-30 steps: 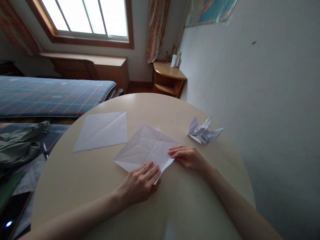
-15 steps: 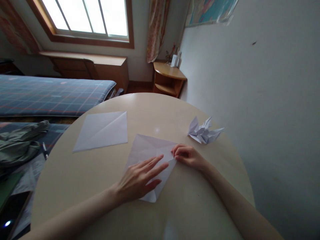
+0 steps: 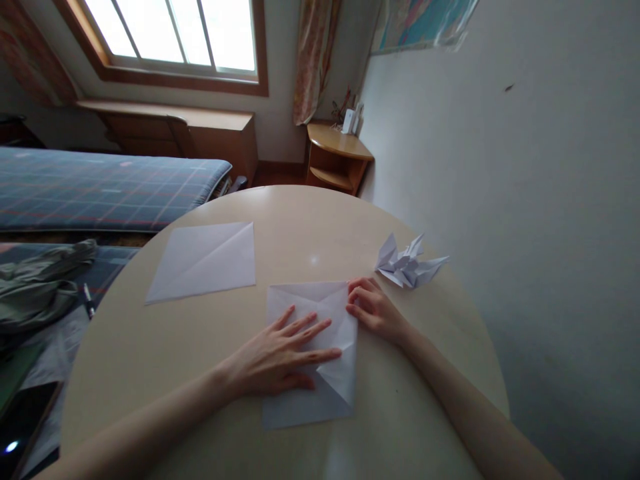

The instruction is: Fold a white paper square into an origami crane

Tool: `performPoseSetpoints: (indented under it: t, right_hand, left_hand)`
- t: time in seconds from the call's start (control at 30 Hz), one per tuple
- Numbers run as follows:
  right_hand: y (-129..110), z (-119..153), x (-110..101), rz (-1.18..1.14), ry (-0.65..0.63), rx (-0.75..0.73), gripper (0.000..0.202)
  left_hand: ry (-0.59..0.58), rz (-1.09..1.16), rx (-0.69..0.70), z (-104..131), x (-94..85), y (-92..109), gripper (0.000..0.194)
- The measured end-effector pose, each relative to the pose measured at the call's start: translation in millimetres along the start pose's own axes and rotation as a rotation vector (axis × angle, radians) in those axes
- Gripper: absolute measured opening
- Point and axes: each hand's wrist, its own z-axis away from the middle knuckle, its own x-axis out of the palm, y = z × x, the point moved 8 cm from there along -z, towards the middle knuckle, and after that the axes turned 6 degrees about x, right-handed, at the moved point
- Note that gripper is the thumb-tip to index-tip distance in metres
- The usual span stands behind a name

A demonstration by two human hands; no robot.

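Directly beneath the flat, splayed left hand [image 3: 277, 357] lies the creased sheet [image 3: 333, 381], lower centre of the frame, longer up-and-down; the right hand [image 3: 375, 312] curls narrowly at its upper-right corner, whether pinching I cannot tell.

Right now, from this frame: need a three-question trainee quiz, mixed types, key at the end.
1. True or false: the left hand lies with its fingers spread over the creased sheet.

2. Multiple choice: what sits on the table beyond and to the right of the right hand?
A) a pen
B) folded paper
C) a phone

3. Fill in: the white paper with a diagonal crease lies on the ____ side of the table.

Key: 1 true; 2 B; 3 left.
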Motion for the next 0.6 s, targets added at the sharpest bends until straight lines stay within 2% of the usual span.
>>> performPoseSetpoints:
  t: [0.17, 0.37, 0.43, 0.6]
  right_hand:
    - [-3, 1, 0, 0.126, 0.116, 0.011, 0.004]
    - [-1, 6, -13, 0.208, 0.369, 0.14, 0.019]
    - [0, 9, -12, 0.205, 0.362, 0.175, 0.022]
    - [-1, 14, 12, 0.16, 0.16, 0.197, 0.038]
  left_hand:
    - [0.027, -0.038, -0.005, -1, 0.7, 2, 0.051]
    - [0.047, -0.068, -0.078, -2, 5.1, -3, 0.047]
    - [0.069, -0.091, -0.114, -2, 5.9, -5, 0.048]
    - [0.115, -0.142, -0.17, -3, 9.6, -6, 0.049]
